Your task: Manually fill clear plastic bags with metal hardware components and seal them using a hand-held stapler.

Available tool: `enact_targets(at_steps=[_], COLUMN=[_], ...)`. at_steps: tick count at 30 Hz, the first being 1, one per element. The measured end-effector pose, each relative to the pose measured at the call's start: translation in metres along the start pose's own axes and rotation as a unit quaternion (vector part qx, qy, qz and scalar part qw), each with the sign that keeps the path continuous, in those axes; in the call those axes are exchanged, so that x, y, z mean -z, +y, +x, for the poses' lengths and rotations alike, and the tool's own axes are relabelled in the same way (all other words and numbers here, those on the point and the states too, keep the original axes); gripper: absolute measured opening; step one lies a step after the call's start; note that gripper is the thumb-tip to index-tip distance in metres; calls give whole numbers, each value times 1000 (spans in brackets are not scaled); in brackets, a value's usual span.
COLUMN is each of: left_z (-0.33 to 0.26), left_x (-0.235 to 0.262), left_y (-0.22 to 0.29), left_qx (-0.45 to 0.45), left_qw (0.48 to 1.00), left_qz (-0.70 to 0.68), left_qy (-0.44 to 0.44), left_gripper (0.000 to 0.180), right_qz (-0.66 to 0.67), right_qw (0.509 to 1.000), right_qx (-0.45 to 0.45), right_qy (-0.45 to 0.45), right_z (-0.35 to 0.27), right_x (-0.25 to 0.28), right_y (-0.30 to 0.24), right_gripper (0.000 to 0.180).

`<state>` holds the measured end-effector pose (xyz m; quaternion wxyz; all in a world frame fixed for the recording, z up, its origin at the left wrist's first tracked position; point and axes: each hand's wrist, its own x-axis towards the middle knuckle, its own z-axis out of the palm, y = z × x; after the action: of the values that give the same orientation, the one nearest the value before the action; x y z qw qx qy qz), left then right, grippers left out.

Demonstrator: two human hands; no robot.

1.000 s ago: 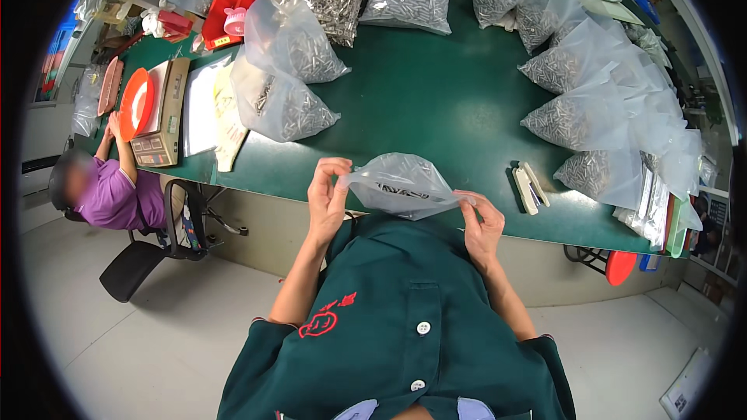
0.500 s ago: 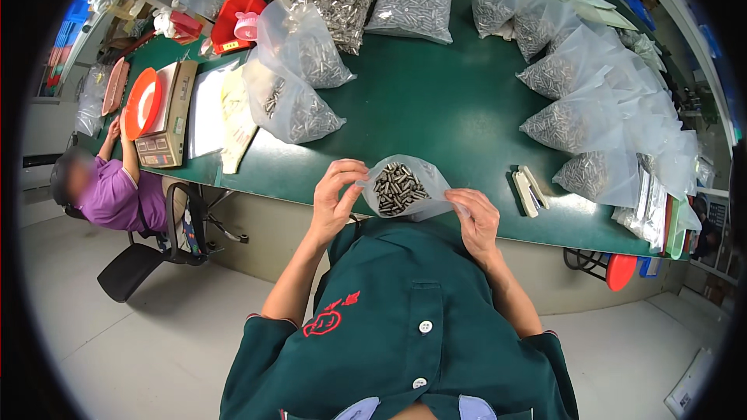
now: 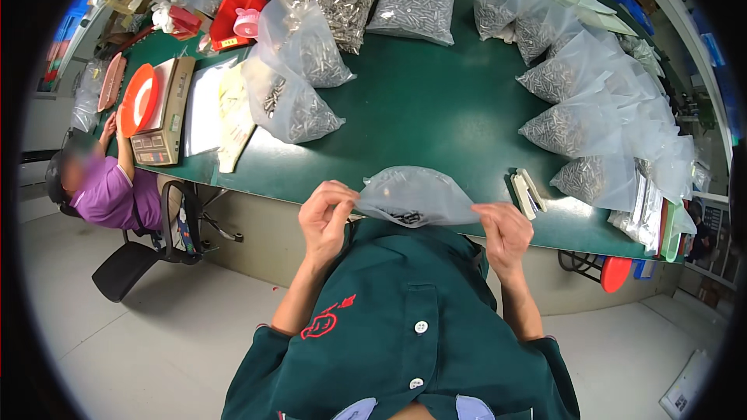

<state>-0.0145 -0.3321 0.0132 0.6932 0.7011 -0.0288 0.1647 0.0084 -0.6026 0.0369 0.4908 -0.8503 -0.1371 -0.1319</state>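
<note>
Between my two hands a clear plastic bag [image 3: 424, 190] is stretched sideways at the front edge of the green table. Small metal cylinders [image 3: 406, 218] show through its narrowed mouth; the rest of them are hidden by the cloudy plastic. My left hand [image 3: 327, 214] is closed, pinching the bag's left corner between thumb and fingers. On the other side my right hand [image 3: 507, 233] pinches the right corner the same way. A cream-coloured stapler [image 3: 528, 193] lies on the table just beyond my right hand.
Filled plastic bags [image 3: 572, 124] line the table's right side, and more bags [image 3: 299, 113] stand at left. Large bags of metal parts [image 3: 416, 6] lie at the back. A scale [image 3: 167, 124] with an orange dish [image 3: 140, 99] is far left, where a person [image 3: 113, 190] sits.
Both hands have spread apart, drawing the bag's mouth from a round opening into a narrow slit. The bag has tilted, so fewer metal cylinders show. My right hand has moved right and nearer me.
</note>
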Motion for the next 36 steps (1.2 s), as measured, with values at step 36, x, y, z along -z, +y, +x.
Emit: enact_targets(at_steps=[36], left_z=[16], left_x=[-68], left_y=[-115], left_qx=[300], left_qw=[916], left_qz=[251], left_qy=[90], left_gripper=[37], right_qz=[-182], right_qw=[916], right_qx=[-356], right_qy=[-20], right_z=[-15], right_x=[-105], right_y=[103], right_gripper=[43])
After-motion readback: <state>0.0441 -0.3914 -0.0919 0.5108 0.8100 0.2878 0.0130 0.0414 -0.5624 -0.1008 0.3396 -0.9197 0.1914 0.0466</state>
